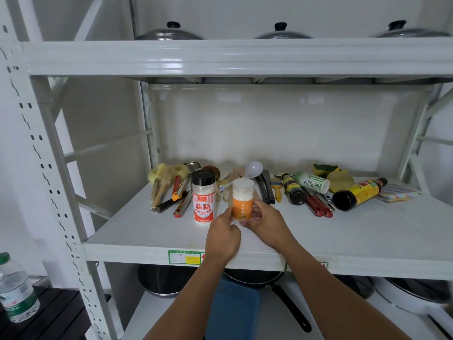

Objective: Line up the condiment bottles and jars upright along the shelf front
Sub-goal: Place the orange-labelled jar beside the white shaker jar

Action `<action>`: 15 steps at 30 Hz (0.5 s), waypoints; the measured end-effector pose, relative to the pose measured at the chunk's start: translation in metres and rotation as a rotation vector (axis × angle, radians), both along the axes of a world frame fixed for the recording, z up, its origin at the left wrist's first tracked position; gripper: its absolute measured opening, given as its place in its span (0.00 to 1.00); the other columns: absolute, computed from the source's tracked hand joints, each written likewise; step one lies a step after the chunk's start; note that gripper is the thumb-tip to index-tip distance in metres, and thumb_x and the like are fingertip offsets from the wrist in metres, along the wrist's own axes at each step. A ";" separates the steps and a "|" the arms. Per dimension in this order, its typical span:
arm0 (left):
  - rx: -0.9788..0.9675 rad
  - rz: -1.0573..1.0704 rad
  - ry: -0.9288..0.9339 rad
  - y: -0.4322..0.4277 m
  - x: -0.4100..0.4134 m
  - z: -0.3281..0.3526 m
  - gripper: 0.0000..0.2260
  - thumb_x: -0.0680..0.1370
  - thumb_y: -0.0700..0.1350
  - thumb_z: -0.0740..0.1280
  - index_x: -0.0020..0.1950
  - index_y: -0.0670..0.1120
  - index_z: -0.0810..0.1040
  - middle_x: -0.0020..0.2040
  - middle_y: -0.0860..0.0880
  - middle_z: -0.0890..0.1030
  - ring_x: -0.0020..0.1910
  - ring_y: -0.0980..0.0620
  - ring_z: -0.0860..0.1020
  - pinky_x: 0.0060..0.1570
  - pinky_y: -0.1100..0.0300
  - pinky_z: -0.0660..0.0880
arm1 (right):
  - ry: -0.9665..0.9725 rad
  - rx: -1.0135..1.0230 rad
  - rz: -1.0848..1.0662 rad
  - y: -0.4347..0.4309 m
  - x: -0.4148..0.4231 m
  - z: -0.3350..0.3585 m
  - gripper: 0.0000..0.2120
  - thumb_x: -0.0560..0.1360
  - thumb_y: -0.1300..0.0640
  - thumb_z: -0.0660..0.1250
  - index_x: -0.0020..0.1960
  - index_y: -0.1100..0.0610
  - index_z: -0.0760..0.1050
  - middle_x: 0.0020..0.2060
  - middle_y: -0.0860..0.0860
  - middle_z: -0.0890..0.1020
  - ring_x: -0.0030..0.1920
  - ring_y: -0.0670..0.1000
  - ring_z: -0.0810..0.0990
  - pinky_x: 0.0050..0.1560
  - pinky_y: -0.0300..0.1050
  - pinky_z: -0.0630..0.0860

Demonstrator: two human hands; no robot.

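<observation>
An orange-labelled jar (242, 200) with a white lid stands upright on the white shelf (343, 236). My left hand (221, 235) and my right hand (266, 222) both hold it at its base, one on each side. Just left of it a white jar (204, 196) with a red label and black lid stands upright. Three more lie on their sides further back right: a small dark bottle (293, 189), a white-and-green bottle (312, 182) and a large dark sauce bottle (356, 195) with a yellow label.
Brushes, peelers, tongs (318, 204), a white spoon (253, 169) and sponges (339, 179) clutter the shelf's back. Pot lids (169, 33) sit on the shelf above, pans (257, 278) below. A water bottle (16, 290) stands at lower left.
</observation>
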State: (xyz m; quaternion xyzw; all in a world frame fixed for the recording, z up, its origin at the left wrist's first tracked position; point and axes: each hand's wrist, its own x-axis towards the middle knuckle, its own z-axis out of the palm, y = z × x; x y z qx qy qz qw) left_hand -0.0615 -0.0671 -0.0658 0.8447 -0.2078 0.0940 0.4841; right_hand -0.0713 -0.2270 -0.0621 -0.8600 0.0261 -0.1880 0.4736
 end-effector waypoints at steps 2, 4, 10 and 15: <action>-0.001 0.002 0.004 0.000 0.000 0.001 0.25 0.81 0.35 0.60 0.78 0.44 0.68 0.71 0.44 0.78 0.69 0.46 0.76 0.63 0.63 0.68 | -0.003 -0.001 0.000 -0.001 0.000 0.000 0.34 0.72 0.52 0.81 0.75 0.51 0.74 0.64 0.48 0.84 0.61 0.45 0.82 0.65 0.41 0.77; -0.004 0.000 0.001 0.000 0.000 0.001 0.25 0.80 0.34 0.60 0.78 0.43 0.69 0.70 0.43 0.78 0.68 0.46 0.77 0.61 0.64 0.68 | -0.004 -0.001 -0.001 -0.001 0.001 -0.001 0.35 0.72 0.52 0.82 0.75 0.50 0.74 0.64 0.47 0.84 0.62 0.45 0.82 0.67 0.44 0.78; -0.007 0.008 -0.005 -0.001 -0.001 0.002 0.25 0.81 0.33 0.59 0.78 0.43 0.69 0.70 0.43 0.78 0.69 0.45 0.77 0.60 0.65 0.67 | 0.000 0.003 -0.002 -0.001 0.002 -0.002 0.35 0.72 0.50 0.81 0.76 0.50 0.73 0.65 0.47 0.83 0.63 0.47 0.82 0.69 0.49 0.78; -0.006 0.035 -0.016 -0.003 -0.002 0.001 0.24 0.81 0.34 0.60 0.77 0.43 0.70 0.70 0.44 0.79 0.68 0.46 0.77 0.60 0.66 0.67 | 0.002 0.003 -0.008 -0.001 0.004 -0.002 0.35 0.72 0.50 0.81 0.76 0.51 0.73 0.65 0.48 0.83 0.63 0.47 0.82 0.69 0.50 0.77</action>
